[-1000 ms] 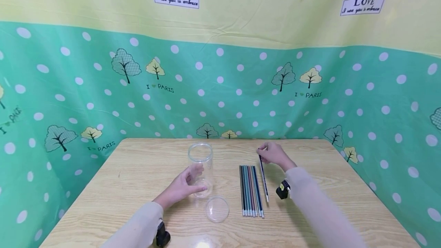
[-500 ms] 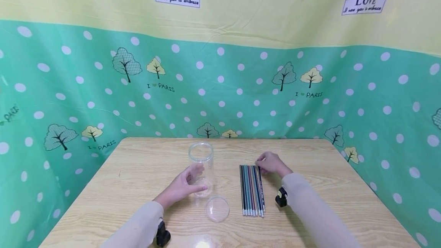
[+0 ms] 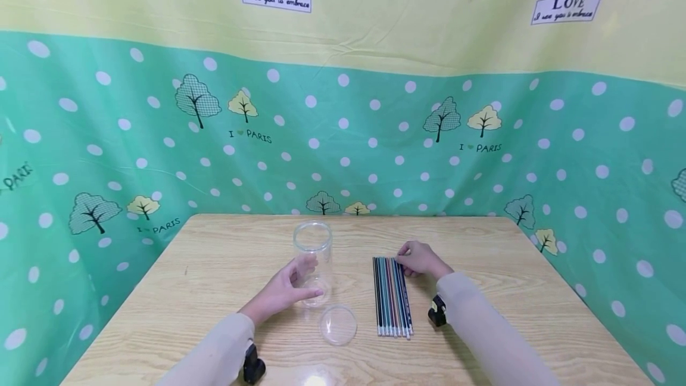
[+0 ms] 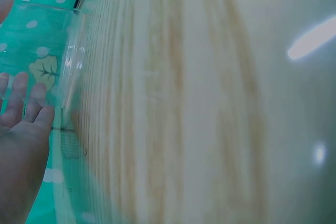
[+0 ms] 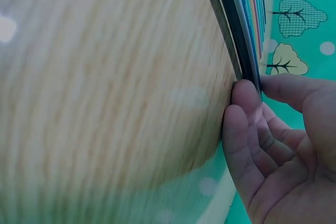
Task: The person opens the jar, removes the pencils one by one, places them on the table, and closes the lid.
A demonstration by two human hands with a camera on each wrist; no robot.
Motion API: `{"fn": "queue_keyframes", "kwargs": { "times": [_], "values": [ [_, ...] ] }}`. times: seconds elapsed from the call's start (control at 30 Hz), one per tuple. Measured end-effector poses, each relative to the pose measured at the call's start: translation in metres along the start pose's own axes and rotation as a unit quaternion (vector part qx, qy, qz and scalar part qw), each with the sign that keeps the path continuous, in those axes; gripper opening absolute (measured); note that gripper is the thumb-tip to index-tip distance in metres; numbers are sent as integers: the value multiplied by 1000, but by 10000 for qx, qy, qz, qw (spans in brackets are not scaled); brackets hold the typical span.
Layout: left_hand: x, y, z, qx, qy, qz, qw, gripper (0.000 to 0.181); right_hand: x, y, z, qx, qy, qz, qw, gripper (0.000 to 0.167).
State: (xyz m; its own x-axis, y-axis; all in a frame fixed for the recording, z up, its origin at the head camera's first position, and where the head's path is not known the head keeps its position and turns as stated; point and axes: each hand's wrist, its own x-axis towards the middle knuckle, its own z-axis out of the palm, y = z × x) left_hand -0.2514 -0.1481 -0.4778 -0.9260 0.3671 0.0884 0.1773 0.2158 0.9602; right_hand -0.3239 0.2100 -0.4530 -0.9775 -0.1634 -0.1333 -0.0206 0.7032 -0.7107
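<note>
A clear, lidless jar (image 3: 313, 243) stands upright left of the table's middle, and my left hand (image 3: 283, 290) holds it low with fingers and thumb around its side. In the left wrist view, fingers (image 4: 37, 98) show against the jar's transparent wall. Several dark, blue and red pencils (image 3: 390, 302) lie side by side in a flat row, white-tipped ends toward me. At the far end of the row, my right hand (image 3: 422, 258) pinches the rightmost dark pencil (image 3: 406, 305). The right wrist view shows fingertips (image 5: 245, 95) against the pencil ends.
A round clear lid (image 3: 338, 325) lies flat between the jar and the pencils, nearer to me. The wooden table (image 3: 225, 255) ends at a green dotted curtain (image 3: 370, 153) behind.
My right hand has brought the dark pencil leftward and toward me, from apart to alongside the row. The left hand and the jar have stayed in place.
</note>
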Motion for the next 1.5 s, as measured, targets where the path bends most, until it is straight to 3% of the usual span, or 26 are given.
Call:
{"fn": "queue_keyframes", "kwargs": {
  "times": [0.53, 0.8, 1.17, 1.5],
  "values": [
    [-1, -2, 0, -9, -35, -32, 10000, 80, -4, 0, 3, 146, 51, -20, 9999, 18],
    [-1, -3, 0, -36, -23, -31, 10000, 80, -3, -7, 1, -64, 186, -230, 9995, 20],
    [-1, -3, -1, -77, -8, -17, 10000, 83, -18, -45, 9, -224, -39, -1081, 9939, 17],
    [1, -3, -1, 20, 5, -1, 10000, 87, -42, -79, 29, -931, -411, -2185, 9705, 12]
  ]
}}
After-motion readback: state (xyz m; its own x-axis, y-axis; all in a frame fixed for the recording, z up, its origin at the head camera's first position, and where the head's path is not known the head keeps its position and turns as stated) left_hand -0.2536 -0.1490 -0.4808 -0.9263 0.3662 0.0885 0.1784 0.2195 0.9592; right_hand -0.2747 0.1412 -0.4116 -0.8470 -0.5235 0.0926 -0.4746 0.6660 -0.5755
